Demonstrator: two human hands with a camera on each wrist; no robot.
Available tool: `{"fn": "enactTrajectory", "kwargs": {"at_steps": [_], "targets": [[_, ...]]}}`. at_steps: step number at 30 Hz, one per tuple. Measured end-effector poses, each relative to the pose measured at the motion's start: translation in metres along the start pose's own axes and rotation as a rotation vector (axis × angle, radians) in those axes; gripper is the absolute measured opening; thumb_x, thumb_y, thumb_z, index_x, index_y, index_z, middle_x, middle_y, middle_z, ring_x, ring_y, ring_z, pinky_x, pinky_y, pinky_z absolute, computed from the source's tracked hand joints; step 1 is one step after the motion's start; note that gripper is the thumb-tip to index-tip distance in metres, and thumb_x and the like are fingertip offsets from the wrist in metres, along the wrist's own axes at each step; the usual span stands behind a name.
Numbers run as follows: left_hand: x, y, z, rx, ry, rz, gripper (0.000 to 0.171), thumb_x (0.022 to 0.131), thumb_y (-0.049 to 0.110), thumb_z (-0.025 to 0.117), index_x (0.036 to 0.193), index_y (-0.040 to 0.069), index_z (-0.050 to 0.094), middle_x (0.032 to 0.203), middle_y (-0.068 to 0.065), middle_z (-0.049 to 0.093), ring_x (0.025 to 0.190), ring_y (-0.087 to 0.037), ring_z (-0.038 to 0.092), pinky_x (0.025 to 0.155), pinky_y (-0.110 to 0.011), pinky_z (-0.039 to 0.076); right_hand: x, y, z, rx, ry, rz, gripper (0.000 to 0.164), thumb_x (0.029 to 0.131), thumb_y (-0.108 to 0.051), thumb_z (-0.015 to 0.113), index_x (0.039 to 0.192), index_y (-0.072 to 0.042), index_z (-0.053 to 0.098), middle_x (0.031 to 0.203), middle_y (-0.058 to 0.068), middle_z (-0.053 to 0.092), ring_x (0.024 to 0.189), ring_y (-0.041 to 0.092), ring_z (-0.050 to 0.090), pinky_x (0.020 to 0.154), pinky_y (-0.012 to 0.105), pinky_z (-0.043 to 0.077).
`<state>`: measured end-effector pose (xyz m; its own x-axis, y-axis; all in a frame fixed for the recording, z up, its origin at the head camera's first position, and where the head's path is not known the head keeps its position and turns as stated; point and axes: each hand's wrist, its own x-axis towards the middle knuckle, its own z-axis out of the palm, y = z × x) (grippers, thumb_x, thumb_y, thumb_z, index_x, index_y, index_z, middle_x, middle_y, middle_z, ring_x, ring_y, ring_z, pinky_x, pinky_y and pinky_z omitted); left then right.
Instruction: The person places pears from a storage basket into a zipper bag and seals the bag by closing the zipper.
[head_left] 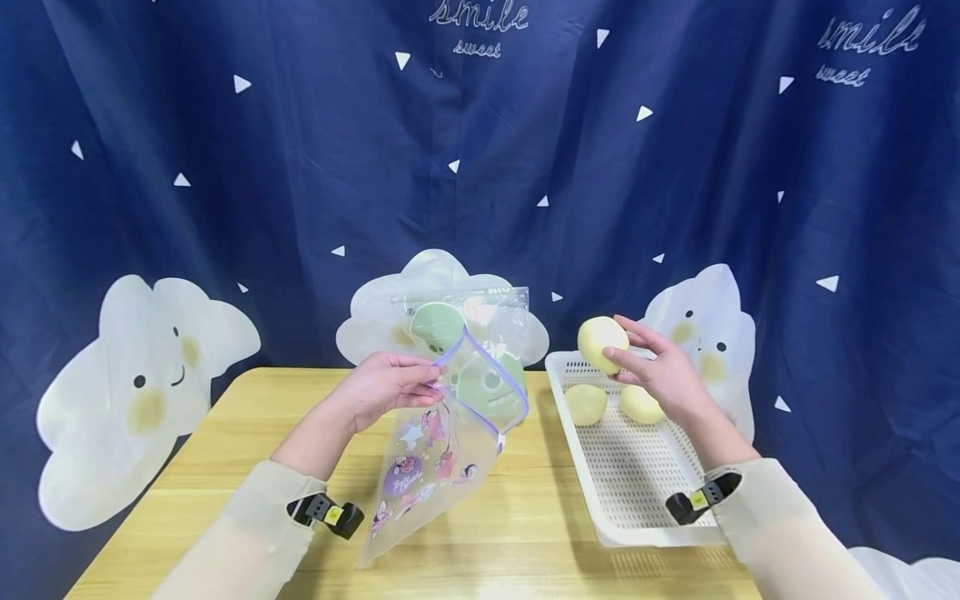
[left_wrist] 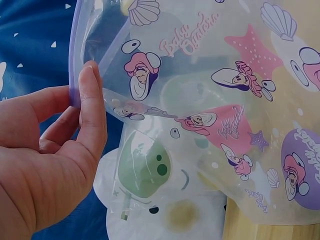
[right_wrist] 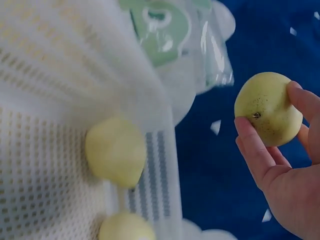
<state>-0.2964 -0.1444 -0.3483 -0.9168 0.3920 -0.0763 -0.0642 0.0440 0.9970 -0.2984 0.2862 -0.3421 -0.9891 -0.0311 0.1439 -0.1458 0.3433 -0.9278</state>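
In the head view my left hand (head_left: 390, 387) pinches the purple zip edge of a translucent zip bag (head_left: 427, 475) with pink and purple cartoon prints. The bag hangs with its mouth spread apart. Its zip edge (left_wrist: 75, 50) lies between thumb and fingers in the left wrist view. My right hand (head_left: 667, 367) grips a pale yellow round pear (head_left: 602, 343) above the back of a white plastic basket (head_left: 611, 533). The right wrist view shows speckles round the end of that pear (right_wrist: 267, 107). Two more pears, a left one (head_left: 585, 405) and a right one (head_left: 640, 404), lie in the basket.
Behind the zip bag stands a clear plastic package (head_left: 517, 300) with green cartoon shapes; its lower part is partly hidden. Everything rests on a wooden table (head_left: 300, 450). A dark blue curtain (head_left: 300, 167) with clouds hangs behind the table's back edge.
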Motion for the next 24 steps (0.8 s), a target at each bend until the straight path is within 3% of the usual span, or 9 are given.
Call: {"fn": "enactTrajectory", "kwargs": {"at_steps": [3, 11, 15, 24], "targets": [[-0.001, 0.001, 0.000, 0.004, -0.002, -0.001, 0.030, 0.110, 0.007, 0.065, 0.131, -0.013, 0.070, 0.093, -0.001, 0.079, 0.086, -0.011, 0.079, 0.087, -0.027, 0.068, -0.002, -0.012, 0.013, 0.023, -0.007, -0.028, 0.075, 0.102, -0.032, 0.081, 0.168, -0.022, 0.046, 0.160, 0.022, 0.043, 0.100, 0.003, 0.075, 0.090, 0.024, 0.067], [0.001, 0.003, 0.001, 0.030, -0.001, 0.004, 0.032, 0.110, 0.011, 0.066, 0.132, -0.011, 0.071, 0.094, -0.003, 0.081, 0.086, -0.012, 0.080, 0.088, -0.028, 0.068, -0.011, -0.040, 0.046, 0.137, -0.081, -0.124, 0.069, 0.102, -0.013, 0.079, 0.165, -0.015, 0.050, 0.149, 0.017, 0.055, 0.101, 0.004, 0.077, 0.089, 0.028, 0.068], [0.001, 0.004, 0.002, 0.030, -0.006, 0.009, 0.031, 0.110, 0.011, 0.067, 0.130, -0.011, 0.071, 0.095, -0.003, 0.081, 0.087, -0.013, 0.080, 0.089, -0.029, 0.069, -0.017, -0.053, 0.062, 0.126, -0.122, -0.164, 0.067, 0.101, -0.008, 0.079, 0.163, -0.016, 0.054, 0.149, 0.016, 0.062, 0.102, 0.004, 0.078, 0.087, 0.028, 0.068], [0.002, 0.007, 0.006, 0.027, 0.002, 0.006, 0.034, 0.110, 0.010, 0.066, 0.134, -0.013, 0.068, 0.094, -0.002, 0.081, 0.086, -0.012, 0.080, 0.089, -0.030, 0.069, -0.029, -0.070, 0.093, -0.116, -0.155, -0.341, 0.066, 0.093, -0.015, 0.089, 0.154, -0.023, 0.064, 0.153, 0.010, 0.063, 0.112, 0.023, 0.078, 0.087, 0.026, 0.066]]}}
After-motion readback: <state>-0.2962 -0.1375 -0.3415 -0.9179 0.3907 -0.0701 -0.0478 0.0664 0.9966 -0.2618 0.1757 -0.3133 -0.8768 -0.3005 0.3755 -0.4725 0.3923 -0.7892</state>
